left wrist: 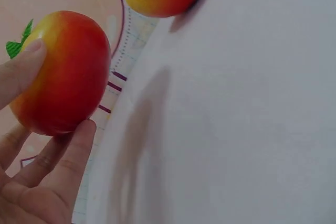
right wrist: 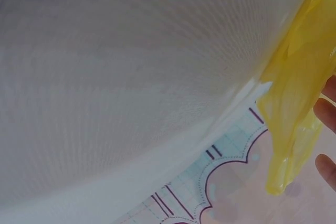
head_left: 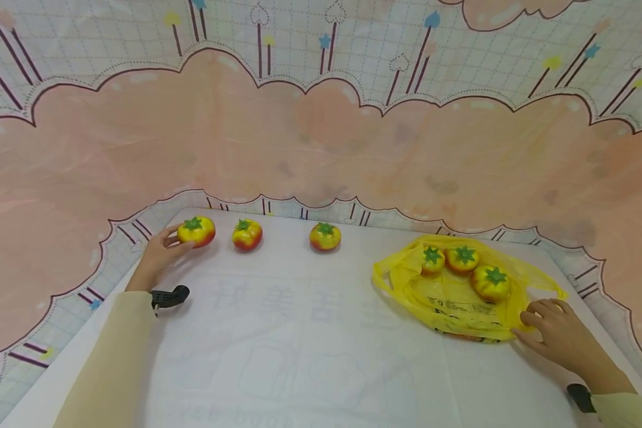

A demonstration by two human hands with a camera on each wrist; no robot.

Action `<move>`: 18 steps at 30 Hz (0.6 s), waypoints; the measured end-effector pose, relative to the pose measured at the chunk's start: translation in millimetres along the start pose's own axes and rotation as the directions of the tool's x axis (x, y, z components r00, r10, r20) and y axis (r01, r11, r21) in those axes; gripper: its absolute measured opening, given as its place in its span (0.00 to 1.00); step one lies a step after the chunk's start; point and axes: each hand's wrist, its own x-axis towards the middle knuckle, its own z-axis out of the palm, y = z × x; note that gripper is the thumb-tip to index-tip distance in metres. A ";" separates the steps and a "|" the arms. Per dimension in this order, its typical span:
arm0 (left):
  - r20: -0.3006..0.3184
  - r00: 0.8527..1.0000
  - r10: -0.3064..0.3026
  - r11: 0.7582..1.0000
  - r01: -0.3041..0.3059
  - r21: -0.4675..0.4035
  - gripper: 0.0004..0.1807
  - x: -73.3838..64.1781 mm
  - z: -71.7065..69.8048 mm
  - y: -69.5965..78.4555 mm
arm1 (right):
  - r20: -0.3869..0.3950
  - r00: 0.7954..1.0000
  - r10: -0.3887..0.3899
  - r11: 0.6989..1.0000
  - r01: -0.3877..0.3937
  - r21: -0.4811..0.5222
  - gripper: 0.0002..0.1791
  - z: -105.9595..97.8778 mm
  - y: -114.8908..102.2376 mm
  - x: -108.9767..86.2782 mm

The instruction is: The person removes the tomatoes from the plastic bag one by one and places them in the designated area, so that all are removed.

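Observation:
My left hand (head_left: 163,252) grips a red-and-yellow tomato (head_left: 202,232) with a green leafy top, at the far left of the table. In the left wrist view, the thumb lies on one side of this tomato (left wrist: 71,74) and the fingers on the other. At the right, my right hand (head_left: 559,333) is at the near right edge of a yellow plastic bag (head_left: 455,318), whose edge runs between thumb and index finger. The right wrist view shows several spread fingertips (right wrist: 326,113) against the bag (right wrist: 294,87); the thumb is hidden there.
One tomato (head_left: 247,235) stands just right of the held one, another tomato (head_left: 325,236) near the table's back middle. Three more, among them a larger tomato (head_left: 490,283), lie on or in the spread bag. A patterned curtain (head_left: 321,148) hangs behind the white table (head_left: 278,333).

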 end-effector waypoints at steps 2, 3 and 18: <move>0.004 1.000 -0.005 1.000 0.004 0.024 0.45 1.7 2.1 -2.7 | 0.003 1.000 0.002 1.000 -0.002 0.001 0.13 0.3 0.0 0.1; 0.007 1.000 -0.012 1.000 0.011 0.025 0.45 2.8 3.2 -4.3 | 0.003 1.000 0.003 1.000 -0.003 -0.001 0.13 0.4 0.0 0.1; -0.002 0.996 -0.088 0.994 0.088 -0.067 0.46 17.0 13.6 -19.0 | 0.029 0.999 0.018 1.000 -0.017 -0.004 0.13 0.9 0.4 0.5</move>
